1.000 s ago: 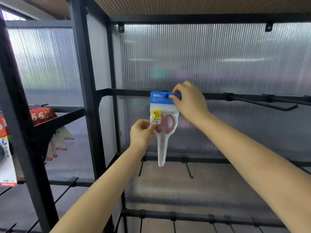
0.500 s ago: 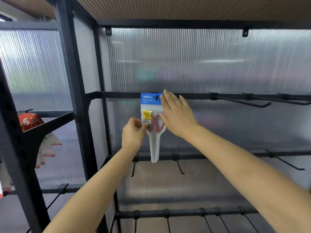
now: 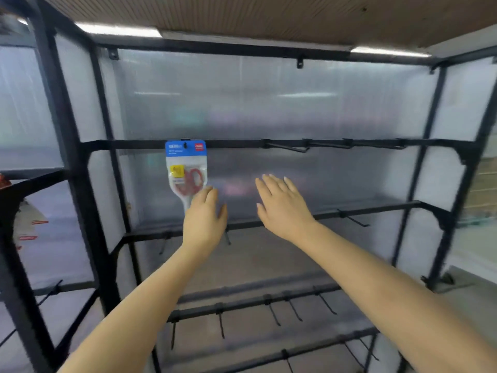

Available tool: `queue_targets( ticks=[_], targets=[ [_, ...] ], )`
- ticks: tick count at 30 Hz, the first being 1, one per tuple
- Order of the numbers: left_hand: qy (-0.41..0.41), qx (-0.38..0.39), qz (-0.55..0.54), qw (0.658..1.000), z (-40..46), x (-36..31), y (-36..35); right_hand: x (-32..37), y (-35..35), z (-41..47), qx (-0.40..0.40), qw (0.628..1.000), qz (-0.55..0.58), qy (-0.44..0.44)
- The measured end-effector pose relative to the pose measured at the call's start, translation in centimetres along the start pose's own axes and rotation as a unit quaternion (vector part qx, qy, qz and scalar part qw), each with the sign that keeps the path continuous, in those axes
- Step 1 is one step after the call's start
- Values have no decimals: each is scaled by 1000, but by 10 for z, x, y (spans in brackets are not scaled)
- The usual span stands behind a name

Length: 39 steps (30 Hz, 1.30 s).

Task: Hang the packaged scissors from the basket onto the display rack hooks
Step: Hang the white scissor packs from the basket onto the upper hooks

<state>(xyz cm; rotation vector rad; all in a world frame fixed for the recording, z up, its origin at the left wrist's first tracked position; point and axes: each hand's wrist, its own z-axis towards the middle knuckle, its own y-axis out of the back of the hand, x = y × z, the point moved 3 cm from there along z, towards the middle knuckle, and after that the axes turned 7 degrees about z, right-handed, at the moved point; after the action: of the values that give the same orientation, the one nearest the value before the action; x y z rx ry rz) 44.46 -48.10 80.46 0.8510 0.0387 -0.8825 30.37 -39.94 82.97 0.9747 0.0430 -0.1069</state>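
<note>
On the upper crossbar (image 3: 336,143) of the black metal display rack (image 3: 80,184), a packaged pair of scissors (image 3: 186,172) hangs from a hook — clear plastic pouch, blue header card with a red corner logo, yellow sticker, red handles; the print is too blurred to read. Just below it the left hand (image 3: 205,219) is loosely spread, overlapping the pouch's lower tip, whether touching I cannot tell. Nearby, the right hand (image 3: 282,204) is flat, fingers extended — gripping nothing. Ribbed translucent panels (image 3: 269,103) back the rack.
</note>
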Motion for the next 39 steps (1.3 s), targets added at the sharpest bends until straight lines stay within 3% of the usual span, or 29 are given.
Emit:
queue_targets(
  ticks=[5,10,16,19,29,34,39],
  targets=[
    [-50,115,-39,991,-57,-90,-52,-63,13,-110,-1,996,-23,-89],
    [-127,216,-108,962,-130,-201,-102,-117,40,-243,27,977,-73,-199],
    [-250,334,-175,892,-229,-323,-141,-163,80,-406,79,926,-119,-348],
    [-307,387,-195,847,-276,-360,-159,-172,92,-478,66,893,-114,-430],
    [-385,551,-174,720,-374,-379,-261,-175,25,-607,105,746,-69,-654],
    [-378,611,-151,679,-386,-371,-332,-177,-47,-633,109,657,7,-746],
    [-373,647,-110,655,-406,-362,-402,-178,-105,-662,120,605,44,-786]
  ],
)
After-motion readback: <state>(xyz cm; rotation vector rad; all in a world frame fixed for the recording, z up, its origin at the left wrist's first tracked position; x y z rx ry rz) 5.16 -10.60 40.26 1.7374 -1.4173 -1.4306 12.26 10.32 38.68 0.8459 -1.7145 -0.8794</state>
